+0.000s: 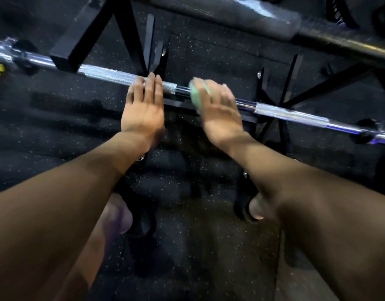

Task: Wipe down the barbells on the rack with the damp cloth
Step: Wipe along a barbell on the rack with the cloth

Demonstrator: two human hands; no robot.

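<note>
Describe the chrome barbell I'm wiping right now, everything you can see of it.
The chrome barbell is a long, shiny steel bar running from upper left down to lower right across the frame, above the speckled black floor. It has rough knurled sections with a smooth band between them and collars near both ends. A black rack arm crosses it at the left. The left hand rests on the knurling with straight fingers; the right hand presses a green cloth around the smooth middle band, blurred.

left hand (142,109) rests on barbell (104,74) | right hand (219,107) grips cloth (197,94)
</note>
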